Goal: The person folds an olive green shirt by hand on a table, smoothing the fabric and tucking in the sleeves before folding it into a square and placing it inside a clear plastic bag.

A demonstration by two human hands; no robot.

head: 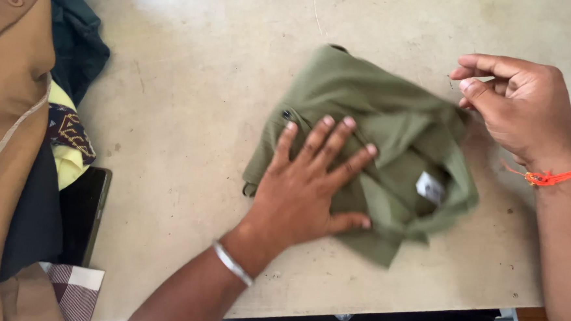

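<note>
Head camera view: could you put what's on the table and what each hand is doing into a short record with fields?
surface: pale, scuffed table
main item: olive green garment, folded into a rough square, white tag showing
left hand: left hand pressed flat on the garment, fingers spread, silver bangle on the wrist
right hand: right hand above the garment's right edge, fingertips pinched together, orange thread on the wrist
at left: pile of clothes in tan, dark and yellow
also: dark phone beside the pile

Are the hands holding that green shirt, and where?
The left hand presses flat on the folded green shirt, not gripping. The right hand touches its right edge; a pinch cannot be told.
</note>
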